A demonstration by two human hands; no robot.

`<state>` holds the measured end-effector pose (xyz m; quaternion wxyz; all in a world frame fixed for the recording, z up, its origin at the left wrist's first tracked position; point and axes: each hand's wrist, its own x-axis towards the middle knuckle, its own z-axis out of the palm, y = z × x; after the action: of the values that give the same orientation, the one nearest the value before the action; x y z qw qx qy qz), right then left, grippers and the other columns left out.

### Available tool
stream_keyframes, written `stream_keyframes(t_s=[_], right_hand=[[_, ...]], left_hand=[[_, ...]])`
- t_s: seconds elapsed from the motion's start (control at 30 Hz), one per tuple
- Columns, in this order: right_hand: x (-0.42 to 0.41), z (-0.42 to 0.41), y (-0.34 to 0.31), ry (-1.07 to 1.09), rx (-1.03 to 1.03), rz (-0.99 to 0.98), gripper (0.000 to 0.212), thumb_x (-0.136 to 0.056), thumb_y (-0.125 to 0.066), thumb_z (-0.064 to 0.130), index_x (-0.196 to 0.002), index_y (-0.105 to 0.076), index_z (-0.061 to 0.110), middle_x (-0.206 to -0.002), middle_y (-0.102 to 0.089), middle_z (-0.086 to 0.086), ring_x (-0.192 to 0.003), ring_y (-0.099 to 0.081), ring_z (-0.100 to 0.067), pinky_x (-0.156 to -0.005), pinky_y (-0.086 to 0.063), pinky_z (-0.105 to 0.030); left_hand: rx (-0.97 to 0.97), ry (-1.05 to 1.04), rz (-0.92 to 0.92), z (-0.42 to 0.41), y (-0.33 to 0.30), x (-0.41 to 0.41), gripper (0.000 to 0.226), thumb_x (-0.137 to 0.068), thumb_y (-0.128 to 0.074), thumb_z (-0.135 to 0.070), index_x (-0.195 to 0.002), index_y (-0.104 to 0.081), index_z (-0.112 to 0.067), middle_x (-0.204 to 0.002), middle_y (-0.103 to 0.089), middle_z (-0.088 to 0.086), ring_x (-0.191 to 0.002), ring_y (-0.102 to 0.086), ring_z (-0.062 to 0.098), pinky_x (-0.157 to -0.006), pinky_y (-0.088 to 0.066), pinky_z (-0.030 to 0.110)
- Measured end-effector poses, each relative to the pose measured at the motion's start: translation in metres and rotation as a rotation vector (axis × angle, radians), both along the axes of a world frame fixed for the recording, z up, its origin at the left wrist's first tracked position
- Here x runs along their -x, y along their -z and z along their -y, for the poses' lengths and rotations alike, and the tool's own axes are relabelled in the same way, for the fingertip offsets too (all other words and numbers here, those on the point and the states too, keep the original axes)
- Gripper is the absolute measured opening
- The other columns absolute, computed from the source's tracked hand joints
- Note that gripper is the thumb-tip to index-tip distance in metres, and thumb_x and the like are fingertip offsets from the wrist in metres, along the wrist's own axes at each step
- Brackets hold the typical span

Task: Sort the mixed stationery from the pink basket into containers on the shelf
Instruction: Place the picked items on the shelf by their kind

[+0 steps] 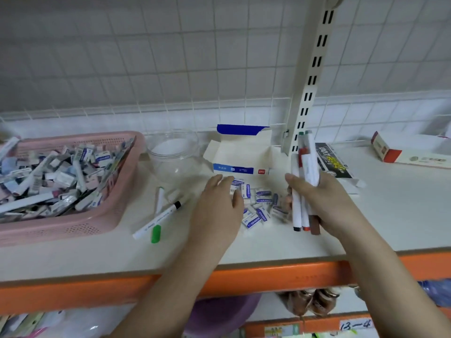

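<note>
Pink basket point(73, 225) sits at left of frame on the shelf point(390, 215), heaped with mixed erasers, markers and small packs. Just right of it a clear jar point(174, 154), then an open white-and-blue box point(240, 154) at centre, flap up. Below the box a loose pile of erasers point(261, 206) lies on the shelf. My left hand point(217, 206) is flat, fingers straight and relaxed, lying on the pile's left edge, gripping nothing. My right hand point(324, 203) is curled round a bundle of markers point(303, 181), held roughly upright, tips pointing down toward the shelf, just right of the pile. Lower left of centre: a white marker point(156, 220) with black cap lying diagonal, a green cap point(156, 234) beside it. Black-and-white box point(334, 164) behind my right hand. Red-and-white box point(402, 152) far right. Slotted upright post point(310, 76) rises behind. Orange shelf edge point(268, 276) across bottom.
</note>
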<state>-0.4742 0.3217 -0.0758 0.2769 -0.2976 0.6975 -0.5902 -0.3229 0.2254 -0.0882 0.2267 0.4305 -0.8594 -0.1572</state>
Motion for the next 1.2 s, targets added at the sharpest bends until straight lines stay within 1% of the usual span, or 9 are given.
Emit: stream_keyframes(t_s=[0.1, 0.2, 0.47, 0.6, 0.7, 0.83, 1.0, 1.07, 1.2], right_hand=[[-0.001, -0.009, -0.005, 0.022, 0.174, 0.200, 0.013, -0.091, -0.060, 0.012, -0.079, -0.055, 0.007, -0.060, -0.061, -0.004, -0.060, -0.067, -0.019, -0.056, -0.058, -0.034], [-0.003, -0.013, 0.000, -0.015, 0.154, 0.178, 0.011, -0.091, -0.060, 0.012, -0.083, -0.055, 0.006, -0.063, -0.062, -0.007, -0.060, -0.065, -0.020, -0.056, -0.055, -0.034], [-0.023, 0.003, 0.011, -0.139, 0.172, 0.247, 0.011, -0.091, -0.059, 0.009, -0.081, -0.056, 0.006, -0.061, -0.061, -0.009, -0.058, -0.062, -0.022, -0.056, -0.057, -0.031], [-0.026, 0.010, 0.009, -0.111, 0.209, 0.371, 0.007, -0.091, -0.059, 0.010, -0.087, -0.056, 0.005, -0.066, -0.064, -0.011, -0.061, -0.065, -0.022, -0.058, -0.058, -0.031], [-0.018, 0.009, 0.008, -0.025, 0.214, 0.365, 0.006, -0.091, -0.059, 0.013, -0.088, -0.057, 0.009, -0.067, -0.069, -0.007, -0.064, -0.068, -0.021, -0.057, -0.058, -0.031], [0.010, -0.018, 0.003, 0.125, 0.204, 0.320, 0.015, -0.092, -0.059, 0.024, -0.089, -0.058, 0.010, -0.083, -0.074, -0.008, -0.061, -0.067, -0.021, -0.052, -0.052, -0.029], [0.060, -0.088, -0.006, 0.352, 0.250, 0.285, 0.035, -0.090, -0.059, 0.036, -0.083, -0.063, 0.002, -0.060, -0.060, -0.014, -0.045, -0.057, -0.028, -0.040, -0.045, -0.029], [0.085, -0.123, -0.006, 0.449, 0.221, 0.281, 0.037, -0.087, -0.060, 0.042, -0.078, -0.065, 0.006, -0.060, -0.063, -0.013, -0.050, -0.061, -0.026, -0.046, -0.046, -0.030], [0.142, -0.205, -0.003, 0.586, 0.148, 0.305, 0.034, -0.083, -0.066, 0.044, -0.069, -0.064, 0.013, -0.053, -0.062, -0.006, -0.048, -0.059, -0.021, -0.050, -0.044, -0.027]], left_hand=[[0.145, -0.223, 0.205, 0.017, -0.007, -0.030, 0.031, -0.096, -0.044, -0.030, -0.121, -0.057, -0.019, -0.120, -0.057, 0.003, -0.113, -0.052, 0.023, -0.087, -0.042, 0.034], [-0.035, -0.375, 0.445, 0.034, 0.000, -0.062, 0.034, -0.095, -0.048, -0.033, -0.122, -0.052, -0.012, -0.116, -0.053, 0.010, -0.111, -0.051, 0.031, -0.086, -0.044, 0.039], [-0.225, -0.437, 0.462, 0.032, 0.009, -0.070, 0.030, -0.094, -0.038, -0.001, -0.122, -0.036, 0.008, -0.124, -0.044, 0.029, -0.117, -0.046, 0.039, -0.093, -0.038, 0.039], [-0.020, -0.418, 0.783, 0.024, -0.002, -0.065, 0.042, -0.059, -0.070, -0.015, -0.091, -0.060, 0.011, -0.076, -0.062, 0.021, -0.063, -0.065, 0.027, -0.046, -0.042, 0.022], [-0.034, -0.191, 0.449, 0.007, -0.005, -0.029, 0.026, -0.093, -0.040, -0.013, -0.112, -0.044, 0.004, -0.105, -0.056, 0.017, -0.090, -0.061, 0.026, -0.065, -0.043, 0.026], [-0.460, 0.188, -0.218, -0.028, -0.022, 0.051, 0.027, -0.094, -0.050, -0.039, -0.085, -0.050, -0.014, -0.072, -0.049, -0.001, -0.056, -0.045, 0.010, -0.041, -0.034, 0.011], [-0.767, 0.544, -0.315, -0.098, -0.021, 0.147, 0.040, -0.090, -0.044, -0.058, -0.085, -0.066, -0.024, -0.081, -0.069, -0.002, -0.070, -0.061, 0.004, -0.059, -0.046, 0.012], [-0.927, 0.647, -0.316, -0.134, -0.012, 0.184, 0.054, -0.077, -0.049, -0.074, -0.088, -0.067, -0.024, -0.087, -0.072, 0.001, -0.080, -0.067, 0.011, -0.080, -0.052, 0.027], [-0.946, 0.759, -0.278, -0.209, -0.001, 0.254, 0.085, -0.053, -0.059, -0.080, -0.103, -0.059, -0.011, -0.086, -0.068, 0.010, -0.075, -0.064, 0.026, -0.079, -0.052, 0.046]])
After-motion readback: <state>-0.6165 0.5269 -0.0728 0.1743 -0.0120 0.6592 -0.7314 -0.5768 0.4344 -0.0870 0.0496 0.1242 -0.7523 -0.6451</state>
